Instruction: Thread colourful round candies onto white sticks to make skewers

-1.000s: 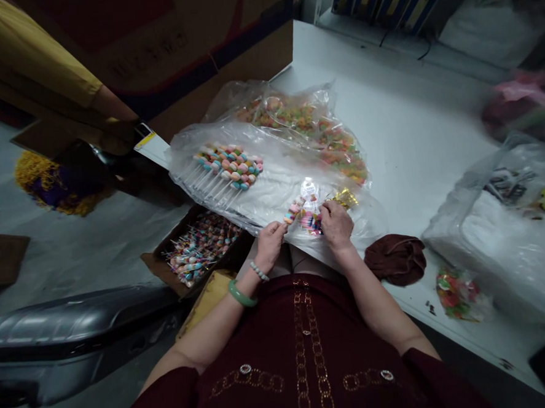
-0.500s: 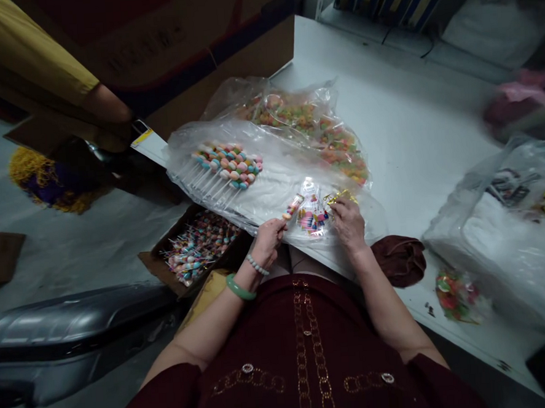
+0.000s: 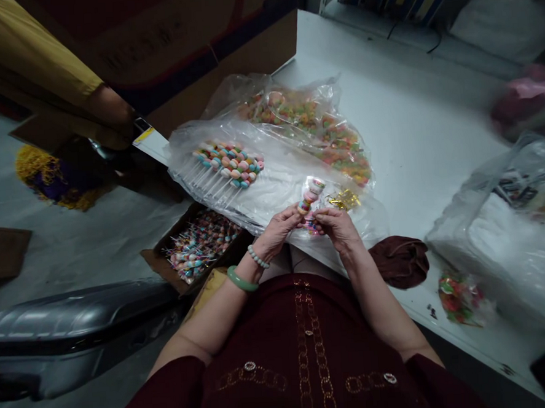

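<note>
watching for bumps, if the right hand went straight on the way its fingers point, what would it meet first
Most likely the candy held in the left hand, near its lower end. The right hand points across at it, but depth is unclear; the left hand itself could come first.

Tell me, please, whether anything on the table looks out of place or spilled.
A brown cloth lies crumpled near the right hand, as if dropped; dark bits lie loose beside a small bag, like litter. No visible spill.
</note>
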{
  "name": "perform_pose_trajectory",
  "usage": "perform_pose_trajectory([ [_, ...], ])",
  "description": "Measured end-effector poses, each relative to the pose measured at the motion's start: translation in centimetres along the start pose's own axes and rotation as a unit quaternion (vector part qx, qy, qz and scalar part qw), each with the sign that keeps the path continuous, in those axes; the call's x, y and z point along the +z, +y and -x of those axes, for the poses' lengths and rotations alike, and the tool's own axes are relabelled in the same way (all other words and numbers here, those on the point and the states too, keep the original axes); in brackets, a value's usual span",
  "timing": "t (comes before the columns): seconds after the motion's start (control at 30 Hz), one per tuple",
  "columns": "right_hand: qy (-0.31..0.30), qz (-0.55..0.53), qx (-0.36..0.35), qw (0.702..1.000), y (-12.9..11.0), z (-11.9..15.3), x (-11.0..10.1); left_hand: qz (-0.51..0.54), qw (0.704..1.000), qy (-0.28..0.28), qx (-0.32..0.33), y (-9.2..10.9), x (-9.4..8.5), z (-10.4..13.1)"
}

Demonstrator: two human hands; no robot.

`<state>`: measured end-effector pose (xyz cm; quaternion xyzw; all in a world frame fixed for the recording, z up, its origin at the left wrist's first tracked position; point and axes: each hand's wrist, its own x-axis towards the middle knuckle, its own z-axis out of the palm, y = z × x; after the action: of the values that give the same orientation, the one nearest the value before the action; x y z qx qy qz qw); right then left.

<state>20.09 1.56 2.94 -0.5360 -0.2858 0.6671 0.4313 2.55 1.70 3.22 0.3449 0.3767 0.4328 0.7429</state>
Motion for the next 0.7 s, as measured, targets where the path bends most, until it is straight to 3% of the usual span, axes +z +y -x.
perform_pose_trajectory([
  [0.07, 0.005, 0.003, -0.003, 1.000, 0.5, 0.4, 0.6, -0.053, 0.998, -0.039, 0.008, 0.3, 0.1, 0.0],
  [0.17, 0.051, 0.013, -0.033, 0.998, 1.3, 0.7, 1.1, -0.110, 0.990, -0.077, -0.044, 0.2, 0.3, 0.4],
  [0.23, 0.049, 0.026, -0.038, 0.998, 1.5, 0.7, 1.1, -0.101, 0.990, -0.055, -0.077, -0.3, 0.2, 0.6],
  [0.33, 0.019, 0.060, -0.033, 0.997, 1.4, 0.8, 0.9, -0.110, 0.991, -0.037, -0.068, -0.7, -0.3, 0.6],
  [0.47, -0.049, 0.138, -0.030, 0.989, 1.2, 1.4, 0.2, -0.180, 0.976, -0.106, -0.063, 0.0, -0.7, 0.8],
  [0.6, -0.088, 0.091, -0.026, 0.992, 1.9, 2.0, -0.2, -0.180, 0.966, -0.161, -0.090, 0.3, -0.4, 1.3],
  [0.7, -0.103, 0.051, -0.008, 0.993, 2.4, 2.5, -0.3, -0.158, 0.971, -0.149, -0.096, -0.2, -0.1, 1.6],
])
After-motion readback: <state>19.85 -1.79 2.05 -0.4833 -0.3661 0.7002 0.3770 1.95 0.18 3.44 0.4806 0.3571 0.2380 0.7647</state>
